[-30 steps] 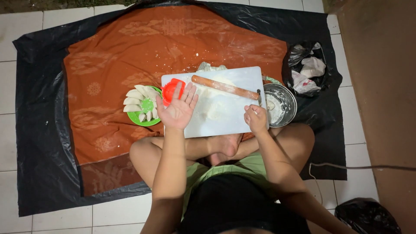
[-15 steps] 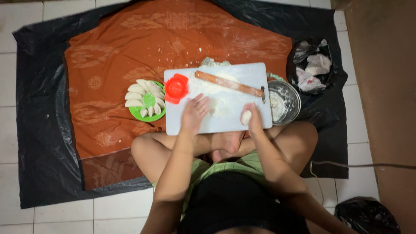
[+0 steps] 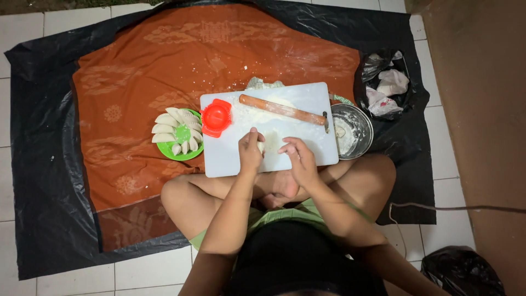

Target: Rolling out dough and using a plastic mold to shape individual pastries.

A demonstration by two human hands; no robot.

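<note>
I sit cross-legged behind a white cutting board (image 3: 307, 98) dusted with flour. My left hand (image 3: 250, 151) pinches a small piece of pale dough (image 3: 261, 146) over the board's near edge. Beside it, my right hand (image 3: 297, 156) hovers with fingers curled, its tips close to the dough. A wooden rolling pin (image 3: 282, 109) lies across the board's far side. At the board's left corner rests a red dumpling press (image 3: 216, 117).
A green plate (image 3: 181, 151) with several folded dumplings lies left of the board. A metal bowl (image 3: 352, 130) with flour stands at the right. Behind it is a black bag (image 3: 386, 87) with white scraps. An orange cloth (image 3: 164, 60) over black sheeting covers the tiled floor.
My left hand left the red press and came back to the board's near edge. My right hand moved left, and the dough piece passed from it to the left hand.
</note>
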